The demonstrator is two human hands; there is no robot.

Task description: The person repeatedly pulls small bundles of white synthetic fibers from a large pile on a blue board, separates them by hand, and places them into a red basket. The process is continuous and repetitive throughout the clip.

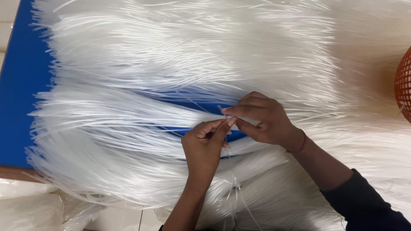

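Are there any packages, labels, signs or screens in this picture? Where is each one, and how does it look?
Labels, signs, screens: none in view.
Plastic bag: bottom left corner, beside the blue table; crumpled, clear to whitish, no print visible.
Basket: right edge, only partly in view; rounded, orange-red mesh.

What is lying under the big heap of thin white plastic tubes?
Under the heap of thin translucent white plastic tubes lies a blue flat surface, visible at the left and through a gap near the hands. How far it extends beneath is hidden.
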